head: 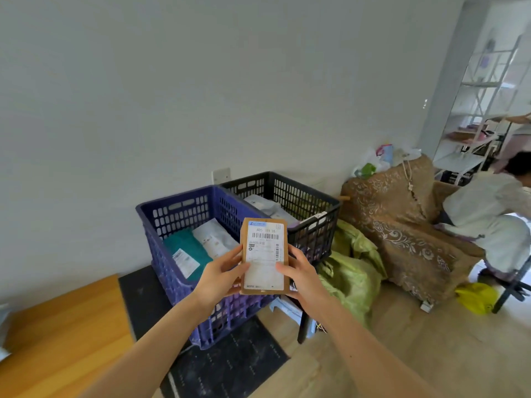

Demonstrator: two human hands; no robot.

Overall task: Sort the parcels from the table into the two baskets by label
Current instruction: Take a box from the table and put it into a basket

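A small brown cardboard parcel (263, 255) with a white barcode label faces me, held upright in front of the baskets. My left hand (218, 275) grips its left edge and my right hand (301, 275) grips its right edge, thumbs on the label. Behind it stands a blue basket (172, 214) holding a teal parcel (186, 249) and a white bag parcel (212, 239). To its right a black basket (304, 196) contains pale parcels (263, 203).
The wooden table (63, 334) lies at lower left. A dark mat (230, 366) covers the floor under the baskets. Green sacks (350, 271) and a brown patterned sofa (402, 222) stand to the right, where a person in white (488, 214) sits.
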